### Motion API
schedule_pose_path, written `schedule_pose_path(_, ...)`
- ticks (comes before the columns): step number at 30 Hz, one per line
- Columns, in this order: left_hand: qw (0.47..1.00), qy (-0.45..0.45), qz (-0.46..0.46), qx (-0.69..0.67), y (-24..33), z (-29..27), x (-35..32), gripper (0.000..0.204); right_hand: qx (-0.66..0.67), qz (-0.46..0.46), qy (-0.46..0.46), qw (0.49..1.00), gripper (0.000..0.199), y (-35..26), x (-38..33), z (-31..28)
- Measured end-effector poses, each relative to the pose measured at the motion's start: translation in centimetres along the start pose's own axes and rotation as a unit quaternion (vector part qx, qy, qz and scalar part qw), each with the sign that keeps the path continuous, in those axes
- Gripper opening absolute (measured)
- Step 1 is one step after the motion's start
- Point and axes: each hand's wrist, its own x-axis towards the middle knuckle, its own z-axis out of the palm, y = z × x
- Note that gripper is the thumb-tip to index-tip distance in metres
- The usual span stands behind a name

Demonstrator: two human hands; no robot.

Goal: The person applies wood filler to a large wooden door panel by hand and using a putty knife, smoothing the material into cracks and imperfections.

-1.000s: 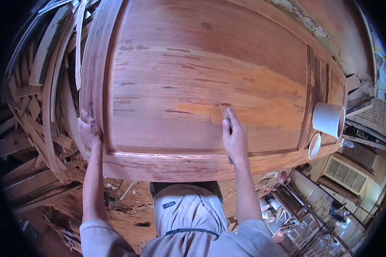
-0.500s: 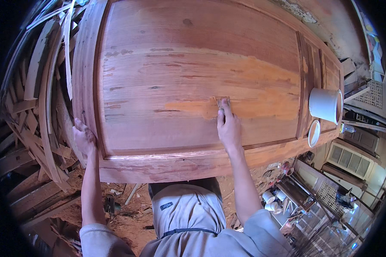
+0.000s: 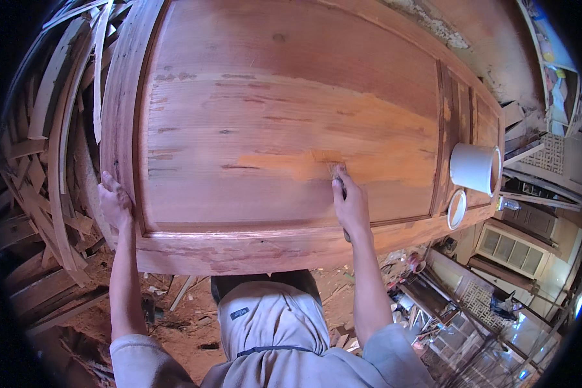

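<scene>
A large reddish wooden panelled door (image 3: 239, 207) lies flat in front of me. My right hand (image 3: 352, 204) is closed round a putty knife (image 3: 328, 157), its blade against the panel and its handle end showing below my palm. Orange-tan filler (image 3: 388, 142) is smeared over the panel's middle and right, with a narrower band running left past the blade. Dark cracks and gouges still show in the wood left of the smear. At the door's left edge my left hand (image 3: 116, 202) grips the frame, its fingers partly hidden.
On the door's right part stand a white bucket (image 3: 473, 169), tipped toward the right in view, and a round white lid (image 3: 456, 209) with filler on it. Scrap boards (image 3: 52, 149) pile up at the left. Sawdust (image 3: 194, 336) covers the floor; clutter lies at lower right.
My right hand has drawn slightly nearer to me and turned, so more of the knife's blade and handle shows. The whole view has shifted a little; my left hand stays on the edge.
</scene>
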Motion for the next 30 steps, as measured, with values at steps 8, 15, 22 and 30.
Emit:
schedule_pose_path(8,0.999,-0.029,-0.012,0.006,0.8,0.3,0.0,0.079,-0.085,0.049,0.043,0.994,0.041,0.3,1.0,-0.1)
schedule_pose_path(15,0.999,0.041,0.004,0.006,-0.4,1.3,0.7,0.078,-0.065,0.063,0.036,0.995,0.04,1.1,2.3,-2.0)
schedule_pose_path(22,1.0,0.023,-0.007,-0.011,-1.2,1.0,0.5,0.078,-0.012,0.012,0.011,1.0,0.04,3.4,1.5,-2.8)
schedule_pose_path(30,1.0,0.001,-0.029,0.004,-0.1,0.1,-0.1,0.083,-0.047,0.073,0.009,0.996,0.039,3.9,1.4,-3.8)
